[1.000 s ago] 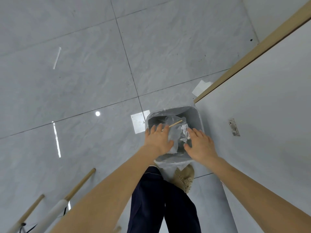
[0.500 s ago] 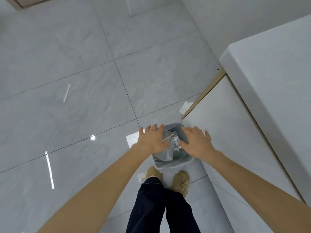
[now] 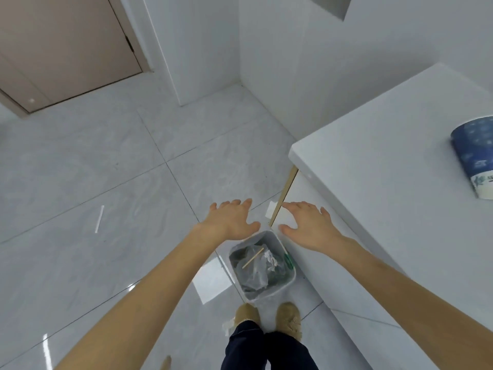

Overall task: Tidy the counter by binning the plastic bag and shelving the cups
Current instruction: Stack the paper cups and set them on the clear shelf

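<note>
We are looking down at the floor, and both of our hands are in the middle of the frame, above the bin. The left hand is spread flat with the fingers apart and holds nothing. The right hand is the same: open, palm down, empty.

The bin stands on the tiles just below the hands, in the lower middle of the frame, close against the white cabinet front and just in front of our shoes. Inside it we see the plastic bag, clear and crumpled, lying with a thin wooden stick and a ball of crumpled paper. So we judge that the first part of the task, the binning of the bag, is done.

The second part is not yet done. On the counter, at the right edge of the frame, a blue patterned cup lies on its side, partly cut off by the frame. Whether it is one cup or a stack, we cannot tell. No shelf is clearly in view; only a recess at the upper right corner. What is left, in our judgement, is to turn to the counter, take the cup and put it on a shelf.
</note>
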The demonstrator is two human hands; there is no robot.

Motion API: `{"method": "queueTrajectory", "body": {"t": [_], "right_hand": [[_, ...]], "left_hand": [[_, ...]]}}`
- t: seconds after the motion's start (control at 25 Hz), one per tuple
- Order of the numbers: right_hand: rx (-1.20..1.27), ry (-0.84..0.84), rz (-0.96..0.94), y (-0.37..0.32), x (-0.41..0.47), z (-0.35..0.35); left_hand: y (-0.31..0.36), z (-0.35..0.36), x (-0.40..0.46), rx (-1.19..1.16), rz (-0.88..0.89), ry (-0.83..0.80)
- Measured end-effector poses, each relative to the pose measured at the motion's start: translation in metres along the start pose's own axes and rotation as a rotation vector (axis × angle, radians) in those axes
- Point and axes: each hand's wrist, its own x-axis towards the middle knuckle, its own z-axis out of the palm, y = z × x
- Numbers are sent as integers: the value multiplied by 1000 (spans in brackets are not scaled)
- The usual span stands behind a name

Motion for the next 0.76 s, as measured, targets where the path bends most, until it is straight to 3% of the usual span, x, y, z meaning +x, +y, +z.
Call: {"method": "queueTrajectory", "body": {"t": [0.36,0.76], "right_hand": [[73,290,30,2,-56,-76],[91,509,145,90,-139,-115]], "left_hand": [[51,-62,-35,98,169,130],[172,-74,-45,152,406,222]]}}
